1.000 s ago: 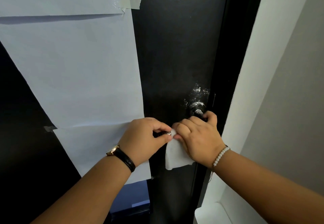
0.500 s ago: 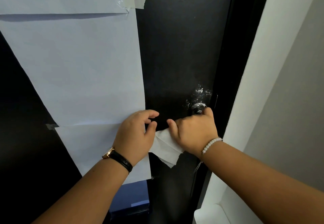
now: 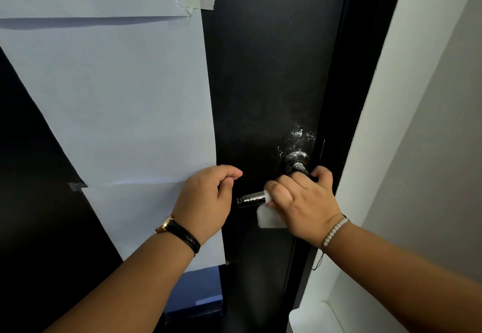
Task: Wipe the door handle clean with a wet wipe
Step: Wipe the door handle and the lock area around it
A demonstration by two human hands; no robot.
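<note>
While the right hand [image 3: 302, 199] wraps over the door handle [image 3: 251, 199], most of that lever is hidden: only its free end shows, a short dark shiny bar flecked with white, along with the round base [image 3: 297, 162] peeking out at about twelve o'clock from the knuckles. The handle sits at about four o'clock from the frame's centre, on a black door [image 3: 263, 72]; its long axis runs nearly level, the free end pointing to nine o'clock and the pivot end toward the door edge at three o'clock. A white wet wipe [image 3: 268, 219] is pinched against the bar under the right fingers [image 3: 276, 192], so only a folded corner hangs out at six o'clock from them. The left hand [image 3: 206, 202] hovers just beside the handle's free end, at nine o'clock from it, fingers loosely curled and holding nothing, apart from the bar. White smears speckle the door above the base. Pale paper sheets [image 3: 117, 98] taped to the door carry no readable writing, and no label shows on the watch [image 3: 167, 224] or the bead bracelet [image 3: 335, 229]. Both forearms are cut off by the bottom edge.
</note>
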